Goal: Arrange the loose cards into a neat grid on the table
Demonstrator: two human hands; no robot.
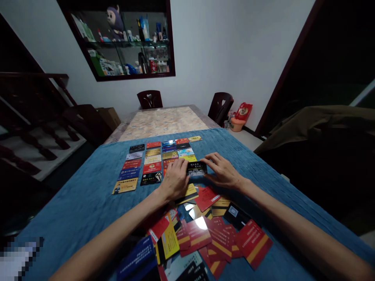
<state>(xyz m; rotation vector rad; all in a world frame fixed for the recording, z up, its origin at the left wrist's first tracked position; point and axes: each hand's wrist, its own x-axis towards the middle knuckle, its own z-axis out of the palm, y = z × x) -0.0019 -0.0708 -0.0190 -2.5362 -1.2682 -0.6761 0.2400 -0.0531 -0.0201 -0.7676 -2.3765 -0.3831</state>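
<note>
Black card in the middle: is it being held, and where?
Yes, the black card is held by both ends: left hand at one, right hand at the other.

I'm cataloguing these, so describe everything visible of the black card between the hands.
The black card is a thin rectangle, apparently plastic, with pale lettering above pale shapes too small to read. Its long side runs left to right, just nearer than a yellow card. The left hand is at its left end, the right hand at its right. Whether it is lifted is unclear.

A home, judging by the dining table point(164, 121), chairs point(150, 99) and staircase railing point(32, 74)
</note>
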